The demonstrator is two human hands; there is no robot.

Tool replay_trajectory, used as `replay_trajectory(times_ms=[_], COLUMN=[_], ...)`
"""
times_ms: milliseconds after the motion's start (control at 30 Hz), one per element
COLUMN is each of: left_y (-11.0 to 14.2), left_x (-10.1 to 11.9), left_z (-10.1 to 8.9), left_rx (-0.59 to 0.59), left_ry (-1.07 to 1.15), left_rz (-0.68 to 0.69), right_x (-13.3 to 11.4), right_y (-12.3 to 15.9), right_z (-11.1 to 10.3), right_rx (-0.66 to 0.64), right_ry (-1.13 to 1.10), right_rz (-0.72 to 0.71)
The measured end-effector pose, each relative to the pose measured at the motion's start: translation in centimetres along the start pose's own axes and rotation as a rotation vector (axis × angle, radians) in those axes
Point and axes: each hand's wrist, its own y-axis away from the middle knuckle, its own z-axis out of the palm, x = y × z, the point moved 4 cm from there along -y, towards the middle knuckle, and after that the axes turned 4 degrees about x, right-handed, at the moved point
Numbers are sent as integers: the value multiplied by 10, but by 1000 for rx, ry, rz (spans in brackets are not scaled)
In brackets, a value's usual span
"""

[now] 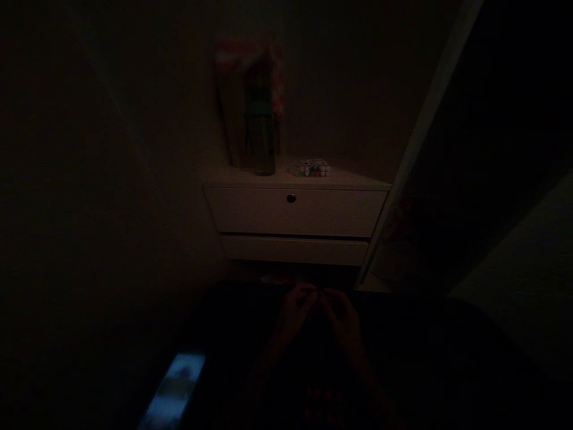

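Note:
The room is very dark. My left hand [296, 313] and my right hand [341, 316] are raised close together low in the middle of the view, fingertips nearly touching over a dark surface. Their fingers are curled, and the dark hides whether anything small sits between them. Just beyond them stands a pale nightstand [293, 212] with a round drawer knob [291, 197].
On the nightstand top stand a tall greenish bottle [262, 140], something pink and fluffy [250, 57] behind it, and a small box of coloured bits [313, 168]. A lit screen [174, 391] glows at lower left. A pale door frame [425, 119] slants on the right.

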Motion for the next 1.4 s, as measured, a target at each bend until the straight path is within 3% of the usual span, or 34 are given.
replay_trajectory(times_ms=[200,367,767,900,1100,1267,1400], left_y=[1,1,0,0,3,0,1], left_x=[-1,0,-2,1,6,5,5], left_z=[0,0,-4,-3,0,-5,-6], left_rx=[49,-28,27,-3,-91,-4,52], left_ry=[-18,-35,-15,-38,-75,-89,-99], left_rz=[-2,10,17,55,75,76,96], right_x=[-2,-5,-6,-7,-7,-2,-4], right_y=[0,0,2,0,0,1,1], right_z=[-3,-2,-1,-4,-2,0,1], right_rx=[-6,-23,-12,-11,-128,-94,-92], right_ry=[60,73,76,51,38,1,23], right_rz=[-28,-101,-56,-54,-99,-58,-110])
